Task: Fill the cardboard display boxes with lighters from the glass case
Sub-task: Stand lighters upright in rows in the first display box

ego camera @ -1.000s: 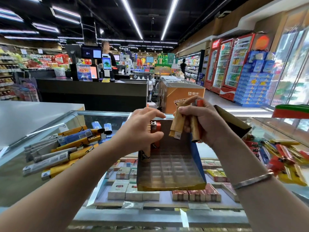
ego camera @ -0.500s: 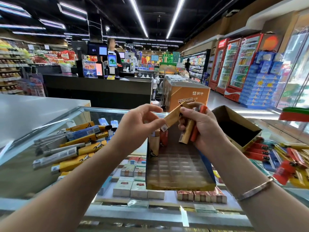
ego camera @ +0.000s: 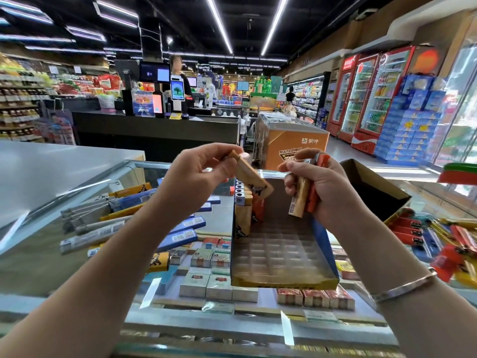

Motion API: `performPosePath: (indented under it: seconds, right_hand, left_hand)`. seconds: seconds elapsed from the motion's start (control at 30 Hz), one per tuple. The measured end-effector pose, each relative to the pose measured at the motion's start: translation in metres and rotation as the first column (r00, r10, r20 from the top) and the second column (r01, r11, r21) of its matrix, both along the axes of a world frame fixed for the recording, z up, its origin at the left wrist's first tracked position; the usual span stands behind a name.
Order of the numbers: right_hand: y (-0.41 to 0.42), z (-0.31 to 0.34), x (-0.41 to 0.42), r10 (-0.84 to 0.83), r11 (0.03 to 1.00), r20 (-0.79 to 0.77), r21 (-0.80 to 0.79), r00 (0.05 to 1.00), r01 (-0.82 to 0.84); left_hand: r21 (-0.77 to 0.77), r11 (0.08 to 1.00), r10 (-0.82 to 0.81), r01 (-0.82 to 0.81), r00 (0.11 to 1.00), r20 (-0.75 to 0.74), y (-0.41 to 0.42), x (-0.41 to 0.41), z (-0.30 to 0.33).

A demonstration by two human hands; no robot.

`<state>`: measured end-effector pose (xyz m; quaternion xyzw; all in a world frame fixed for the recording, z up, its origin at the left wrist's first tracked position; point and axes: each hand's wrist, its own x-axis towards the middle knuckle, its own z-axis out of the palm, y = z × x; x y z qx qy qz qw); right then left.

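Note:
A cardboard display box (ego camera: 284, 257) with a clear gridded insert stands on the glass case (ego camera: 219, 329); a few lighters (ego camera: 244, 218) stand upright in its far left corner. My left hand (ego camera: 198, 174) pinches one tan lighter (ego camera: 251, 177) by its top, tilted above that corner. My right hand (ego camera: 320, 187) is closed around a small bunch of lighters (ego camera: 303, 200), tan and orange-red, held over the box's back right. A second, open cardboard box (ego camera: 374, 192) sits behind my right hand.
Loose lighters lie in a pile at the left (ego camera: 124, 218) and another at the right (ego camera: 444, 239) on the glass top. Cigarette packs (ego camera: 219, 282) show under the glass. A white counter (ego camera: 51, 166) is at left, a checkout desk (ego camera: 154, 127) behind.
My left hand has taken one tan lighter from the bunch in my right hand and drawn it leftward, over the box's left corner. More lighters now stand in that corner.

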<state>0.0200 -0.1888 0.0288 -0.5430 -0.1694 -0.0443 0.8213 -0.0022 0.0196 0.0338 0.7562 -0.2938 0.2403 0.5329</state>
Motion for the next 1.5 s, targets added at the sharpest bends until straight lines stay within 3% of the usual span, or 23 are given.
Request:
performPosePath:
  seconds: [0.23, 0.57, 0.77, 1.1, 1.3, 1.5]
  right_hand:
    - [-0.003, -0.006, 0.005, -0.075, 0.994, -0.037, -0.087, 0.997, 0.071]
    - [-0.001, -0.008, 0.004, -0.06, 0.991, -0.057, -0.127, 0.997, 0.052]
    - [0.0, -0.01, 0.004, -0.054, 0.99, -0.056, -0.133, 0.997, 0.046]
    - [0.001, -0.011, 0.004, -0.04, 0.989, -0.05, -0.144, 0.998, 0.032]
    - [0.002, -0.012, 0.006, -0.133, 0.966, -0.053, -0.232, 0.99, 0.117]
    - [0.005, -0.006, 0.002, -0.136, 0.963, -0.034, -0.24, 0.99, 0.124]
  left_hand:
    - [0.232, 0.971, -0.053, 0.057, 0.998, -0.021, 0.005, -0.008, 0.0]
    - [0.549, 0.825, -0.014, -0.135, 0.966, 0.258, -0.001, -0.01, -0.001]
    - [0.591, 0.764, 0.01, -0.258, 0.921, 0.389, -0.003, -0.01, -0.002]
    - [0.639, 0.685, 0.022, -0.351, 0.886, 0.463, -0.001, -0.009, -0.002]
    - [0.584, 0.74, 0.092, -0.333, 0.911, 0.403, -0.004, -0.008, -0.008]
    - [0.422, 0.84, 0.193, -0.34, 0.915, 0.353, -0.016, -0.005, -0.015]
